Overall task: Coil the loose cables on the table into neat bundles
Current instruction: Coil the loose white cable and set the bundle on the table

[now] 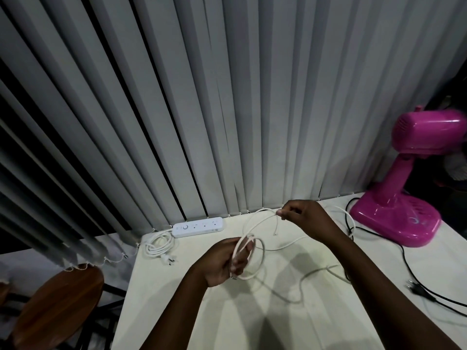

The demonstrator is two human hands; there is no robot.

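We're mid-wind on the thin white cable (pixel 255 224), and the loops gathered so far sit just above the pale table (pixel 290 322), near its middle. To do this turn well, we'd want each new loop to match the ones already stacked, laid flat against them without a twist. We'd also let the slack slide through the feeding fingers, not yank it, since the trailing run snakes across the table and could snag or drag.

Our left hand (pixel 222 263) is curled round the small round coil of white loops (pixel 249 258), fingers closed on one side of the ring so the turns stay together. Our right hand (pixel 300 218) is raised a little farther back, thumb and fingertips pinching the same cable near its free end. A short tail hangs down from the pinch, and an arc of cable runs from there back to the coil. Neither hand is loose: both are closed on the cable.

Looks like the next loop is ready to be brought across to the left hand, and the remaining length lying toward the right still has to come in.

At the back edge, the white power strip (pixel 198 226) already has its own white cord bundled (pixel 158 245) beside it. Over to the right, the bright pink desk fan (pixel 404 188) trails a black cord (pixel 417 279) across the table, not yet coiled.
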